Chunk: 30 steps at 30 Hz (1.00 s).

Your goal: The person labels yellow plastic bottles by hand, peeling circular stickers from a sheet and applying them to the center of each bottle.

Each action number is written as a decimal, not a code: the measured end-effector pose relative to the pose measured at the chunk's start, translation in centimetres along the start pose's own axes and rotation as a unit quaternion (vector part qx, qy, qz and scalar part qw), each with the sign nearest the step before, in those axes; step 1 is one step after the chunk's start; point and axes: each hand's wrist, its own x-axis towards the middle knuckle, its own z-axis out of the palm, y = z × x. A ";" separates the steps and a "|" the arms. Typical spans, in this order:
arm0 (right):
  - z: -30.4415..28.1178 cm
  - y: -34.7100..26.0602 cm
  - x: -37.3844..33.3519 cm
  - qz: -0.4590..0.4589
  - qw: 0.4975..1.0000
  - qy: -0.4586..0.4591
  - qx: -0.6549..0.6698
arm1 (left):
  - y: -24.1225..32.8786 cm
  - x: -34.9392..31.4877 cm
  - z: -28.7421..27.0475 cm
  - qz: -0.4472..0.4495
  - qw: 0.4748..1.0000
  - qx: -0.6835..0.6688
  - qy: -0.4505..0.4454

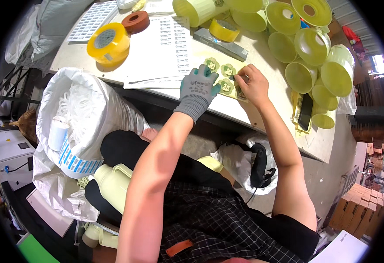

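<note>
A pale yellow sheet (218,74) of round green stickers (228,70) lies near the table's front edge. My left hand (197,90), in a grey glove with teal fingertips, rests on the sheet's left side with its fingers apart. At the right side, my bare right hand (254,85) pinches with thumb and fingertips at the edge of a sticker (240,92). The fingertips partly cover that sticker, and whether it is lifted off is hard to tell. A grey metal bar (220,44) lies just beyond the sheet.
Clear yellow tape (107,44), brown tape (135,22) and printed label sheets (150,55) occupy the table's left. Several yellow-green plastic cylinders (303,74) crowd the right. A white-lined bin (113,103) stands left; a pale green jug (113,184) sits by my lap.
</note>
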 end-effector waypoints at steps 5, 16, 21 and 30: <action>-0.4 0.6 0.0 -0.026 1.000 -0.010 -0.008 | 0.6 0.2 0.1 -0.006 0.999 0.019 -0.025; 0.2 0.4 0.0 -0.008 1.000 -0.020 -0.017 | 0.6 0.4 -0.6 -0.014 0.998 0.026 -0.048; -2.9 -1.7 -0.5 0.061 0.995 -0.058 0.062 | 1.5 1.0 -1.8 -0.002 0.989 0.055 -0.139; -6.6 -13.3 -0.9 -0.005 0.913 -0.177 0.368 | 1.0 -4.7 -4.6 0.032 0.976 -0.130 -0.173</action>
